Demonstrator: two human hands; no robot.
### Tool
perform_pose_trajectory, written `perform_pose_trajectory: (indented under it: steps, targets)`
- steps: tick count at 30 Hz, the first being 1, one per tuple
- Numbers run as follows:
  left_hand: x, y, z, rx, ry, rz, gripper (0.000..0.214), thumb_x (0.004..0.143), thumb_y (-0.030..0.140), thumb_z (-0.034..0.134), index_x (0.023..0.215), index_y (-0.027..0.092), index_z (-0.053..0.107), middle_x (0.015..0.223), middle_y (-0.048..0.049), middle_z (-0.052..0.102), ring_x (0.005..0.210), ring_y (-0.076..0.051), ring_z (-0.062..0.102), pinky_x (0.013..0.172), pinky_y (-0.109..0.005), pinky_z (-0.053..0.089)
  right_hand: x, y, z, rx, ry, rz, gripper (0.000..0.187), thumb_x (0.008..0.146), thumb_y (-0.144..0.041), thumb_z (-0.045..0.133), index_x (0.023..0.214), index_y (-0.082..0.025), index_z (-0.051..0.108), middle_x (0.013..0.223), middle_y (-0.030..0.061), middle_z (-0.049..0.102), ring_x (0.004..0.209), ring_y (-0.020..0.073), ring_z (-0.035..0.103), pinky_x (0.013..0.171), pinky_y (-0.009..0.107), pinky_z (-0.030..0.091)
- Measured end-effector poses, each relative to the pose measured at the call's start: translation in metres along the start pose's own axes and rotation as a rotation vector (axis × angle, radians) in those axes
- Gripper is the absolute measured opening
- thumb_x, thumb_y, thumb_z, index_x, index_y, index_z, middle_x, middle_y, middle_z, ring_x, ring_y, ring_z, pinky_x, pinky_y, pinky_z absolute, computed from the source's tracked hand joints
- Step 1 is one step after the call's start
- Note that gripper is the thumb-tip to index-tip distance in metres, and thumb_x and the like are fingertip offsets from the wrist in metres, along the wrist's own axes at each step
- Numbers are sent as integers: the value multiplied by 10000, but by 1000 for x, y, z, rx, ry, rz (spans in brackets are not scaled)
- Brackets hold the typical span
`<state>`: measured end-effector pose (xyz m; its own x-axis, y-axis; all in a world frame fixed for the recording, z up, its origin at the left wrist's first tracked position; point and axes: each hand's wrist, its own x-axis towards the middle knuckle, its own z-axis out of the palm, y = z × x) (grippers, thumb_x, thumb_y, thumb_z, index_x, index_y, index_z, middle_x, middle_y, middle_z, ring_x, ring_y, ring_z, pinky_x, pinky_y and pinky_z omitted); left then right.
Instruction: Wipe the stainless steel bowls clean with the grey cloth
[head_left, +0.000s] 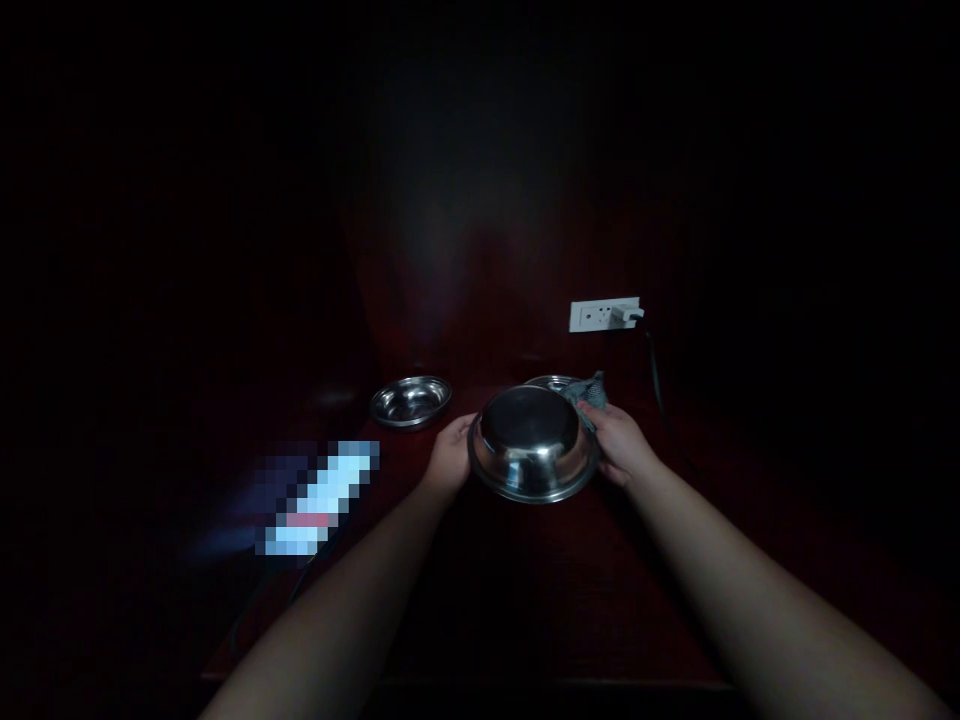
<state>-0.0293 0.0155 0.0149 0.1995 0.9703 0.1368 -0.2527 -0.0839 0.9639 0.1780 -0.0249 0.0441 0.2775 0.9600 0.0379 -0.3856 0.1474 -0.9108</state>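
Note:
Between my two hands I hold a shiny steel bowl (pixel 534 445), its underside facing up toward me. My left hand (pixel 451 455) grips the bowl's left rim, with the fingertips partly hidden behind it. On the other side my right hand (pixel 621 445) is closed on the right rim, and a grey-green cloth (pixel 589 392) is pinched there against the bowl. Behind the held bowl, another steel dish (pixel 553 382) shows only its far rim. A further steel bowl (pixel 411 402) sits upright on the dark red table, beyond my left hand.
A lit, pixelated screen (pixel 319 500) is at the left, with a thin cable near it. On the back wall is a white socket panel (pixel 600 315) with a plug (pixel 627 315) in it and a cord (pixel 655 370) hanging down. The surroundings are very dark.

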Motion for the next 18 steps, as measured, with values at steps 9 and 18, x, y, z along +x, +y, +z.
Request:
perform_pose_trajectory:
  steps: [9, 18]
  targets:
    - [-5, 3, 7, -208, 116, -272, 153, 794, 253, 546, 751, 129, 625, 727, -58, 667, 685, -159, 614, 718, -295, 467, -1, 9, 2, -150, -37, -9, 102, 718, -261, 653, 766, -171, 652, 689, 17, 693, 615, 153, 628, 610, 264, 490]
    - [-18, 6, 11, -60, -185, -339, 205, 718, 310, 640, 796, 123, 669, 784, -82, 685, 708, -188, 621, 697, -315, 458, -18, 2, 7, -360, -248, 305, 147, 791, -295, 601, 822, -166, 665, 757, 48, 714, 633, 166, 653, 652, 300, 519]
